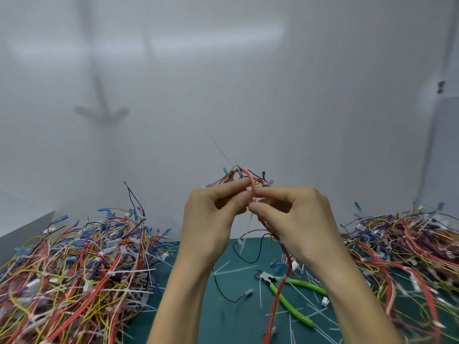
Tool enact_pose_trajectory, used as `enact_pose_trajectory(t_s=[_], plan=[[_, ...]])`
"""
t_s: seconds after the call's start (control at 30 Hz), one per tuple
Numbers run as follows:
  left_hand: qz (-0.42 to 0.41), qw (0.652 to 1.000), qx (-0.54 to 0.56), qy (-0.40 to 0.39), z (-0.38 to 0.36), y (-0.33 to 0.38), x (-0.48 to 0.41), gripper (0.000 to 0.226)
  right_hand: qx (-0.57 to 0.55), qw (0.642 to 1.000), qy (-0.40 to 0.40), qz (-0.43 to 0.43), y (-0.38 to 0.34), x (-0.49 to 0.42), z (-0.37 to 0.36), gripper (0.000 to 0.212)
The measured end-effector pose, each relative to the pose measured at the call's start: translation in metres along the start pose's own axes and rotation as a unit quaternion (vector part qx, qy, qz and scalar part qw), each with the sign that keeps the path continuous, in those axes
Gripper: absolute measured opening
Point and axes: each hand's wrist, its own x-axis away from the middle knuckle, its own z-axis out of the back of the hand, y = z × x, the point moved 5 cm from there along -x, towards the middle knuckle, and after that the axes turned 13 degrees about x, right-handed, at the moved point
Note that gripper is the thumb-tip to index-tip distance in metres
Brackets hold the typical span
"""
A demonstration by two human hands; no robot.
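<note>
In the head view, the left hand (211,219) and the right hand (300,227) meet above the dark green cutting mat (223,324). The fingertips of both pinch a thin bundle of red, yellow and black wires (251,185), just where a white plastic cable tie (249,220) dangles. The bundle looks light, limp and springy. It is likely to splay, so a grip close to the tie seems best. Green-handled side cutters (267,278) lie on the mat below. A left heap of coloured wire harnesses (74,269) and a right heap of the same (409,256) lie loose on the mat, with no container around them.
</note>
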Motion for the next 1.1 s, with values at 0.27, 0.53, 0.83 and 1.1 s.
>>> enact_pose_trajectory(t_s=[0.27, 0.53, 0.83, 1.1], plan=[[0.026, 0.997, 0.032, -0.071, -0.011, 0.003, 0.004, 0.017, -0.07, 0.995, 0.05, -0.055, 0.014, -0.006, 0.007, 0.014], [0.136, 0.963, -0.155, -0.175, -0.005, -0.023, 0.009, 0.027, -0.28, 0.95, 0.074, -0.116, 0.019, -0.005, 0.014, 0.014], [0.226, 0.92, -0.161, -0.276, 0.005, -0.043, 0.019, 0.06, -0.386, 0.902, 0.124, -0.146, 0.025, -0.007, 0.021, 0.013], [0.241, 0.912, -0.259, -0.206, 0.027, -0.054, 0.012, 0.016, -0.385, 0.897, 0.158, -0.152, 0.029, -0.007, 0.026, 0.015]])
